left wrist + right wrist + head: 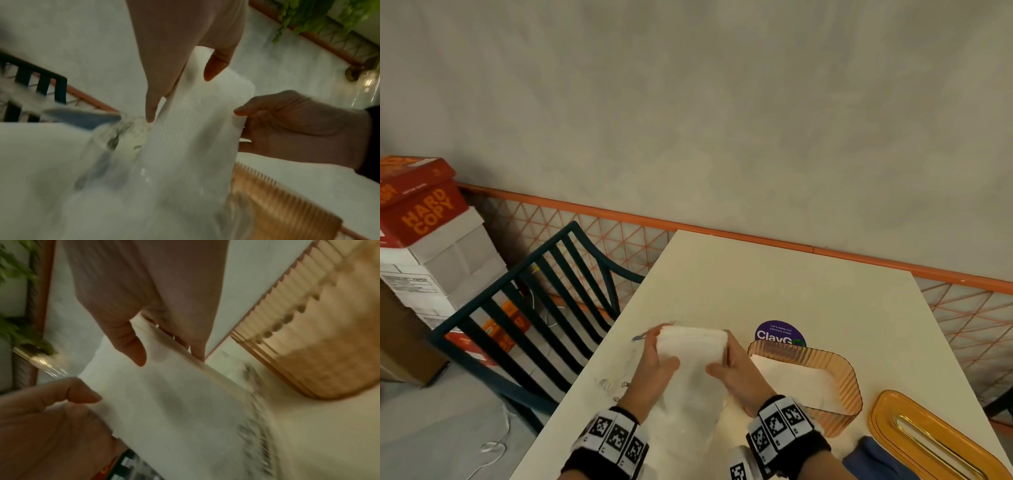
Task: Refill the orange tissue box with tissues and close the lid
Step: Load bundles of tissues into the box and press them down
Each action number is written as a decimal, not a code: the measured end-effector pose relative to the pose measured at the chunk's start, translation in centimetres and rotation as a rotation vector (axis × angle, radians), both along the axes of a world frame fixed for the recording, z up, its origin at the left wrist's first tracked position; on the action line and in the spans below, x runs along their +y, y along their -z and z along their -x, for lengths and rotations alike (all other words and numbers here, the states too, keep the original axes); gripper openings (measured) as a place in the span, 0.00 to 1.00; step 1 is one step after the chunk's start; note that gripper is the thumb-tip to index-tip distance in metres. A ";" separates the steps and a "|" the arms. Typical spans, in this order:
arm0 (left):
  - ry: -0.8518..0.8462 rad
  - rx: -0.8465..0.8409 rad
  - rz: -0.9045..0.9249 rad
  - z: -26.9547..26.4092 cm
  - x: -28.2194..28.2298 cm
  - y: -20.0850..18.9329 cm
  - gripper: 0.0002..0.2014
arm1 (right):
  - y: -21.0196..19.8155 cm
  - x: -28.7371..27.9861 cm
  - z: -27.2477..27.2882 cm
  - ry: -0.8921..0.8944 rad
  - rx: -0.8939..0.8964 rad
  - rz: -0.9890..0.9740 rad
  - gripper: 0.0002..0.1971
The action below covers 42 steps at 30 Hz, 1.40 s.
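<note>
A white stack of tissues (691,349) stands above the table's near middle, held between both hands. My left hand (657,363) grips its left side, thumb on the near face. My right hand (732,366) grips its right side the same way. A clear plastic wrapper (688,411) hangs blurred below the stack. In the left wrist view the tissues (197,123) show between my left hand (180,68) and right hand (287,126). The ribbed orange tissue box (835,377) stands open just right of my hands, a few tissues inside. Its orange lid (928,438) lies at the near right.
The cream table (774,291) carries a purple round sticker (779,333) behind the box and a blue cloth (873,459) at the near edge. A dark slatted chair (541,301) stands left of the table. Paper cartons (424,233) are stacked at far left.
</note>
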State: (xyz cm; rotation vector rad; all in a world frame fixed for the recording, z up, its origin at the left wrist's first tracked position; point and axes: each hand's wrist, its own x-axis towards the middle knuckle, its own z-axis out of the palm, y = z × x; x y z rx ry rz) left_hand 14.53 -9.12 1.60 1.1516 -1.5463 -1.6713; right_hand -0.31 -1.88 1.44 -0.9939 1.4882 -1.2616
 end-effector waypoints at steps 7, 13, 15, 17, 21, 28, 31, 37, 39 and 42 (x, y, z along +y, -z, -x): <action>0.029 -0.162 0.065 1.1 1.6 1.7 0.33 | 1.3 0.3 -0.8 0.001 0.066 -0.049 0.32; 0.059 -0.239 0.285 1.1 0.6 0.6 0.24 | -2.5 -0.1 1.4 0.036 0.298 0.028 0.22; 0.131 -0.251 0.380 1.2 0.3 -0.1 0.18 | -4.4 -0.8 2.6 -0.058 0.489 0.012 0.22; 0.180 -0.250 0.447 1.4 0.0 -1.0 0.20 | -5.7 -1.8 3.3 -0.176 0.665 -0.090 0.19; -0.080 -0.112 0.396 0.8 -0.7 -1.4 0.18 | -6.2 -1.7 4.8 -0.104 0.516 -0.150 0.14; -0.065 0.278 -0.396 -0.3 -0.7 -0.9 0.25 | -4.6 0.2 4.9 0.080 -0.233 -0.097 0.14; -0.136 0.205 -0.404 0.4 -1.1 -0.9 0.26 | -3.1 0.0 4.8 0.188 -0.277 -0.170 0.16; -0.064 0.057 -0.488 2.2 -1.0 -1.6 0.22 | -2.3 0.7 5.2 0.235 -0.144 -0.275 0.20; -0.060 0.114 -0.595 2.2 -1.4 -1.8 0.18 | -2.8 1.4 6.0 0.253 -0.179 -0.243 0.19; 0.006 0.237 -0.733 2.0 -1.2 -2.2 0.17 | -3.8 2.6 7.2 0.227 -0.243 -0.201 0.16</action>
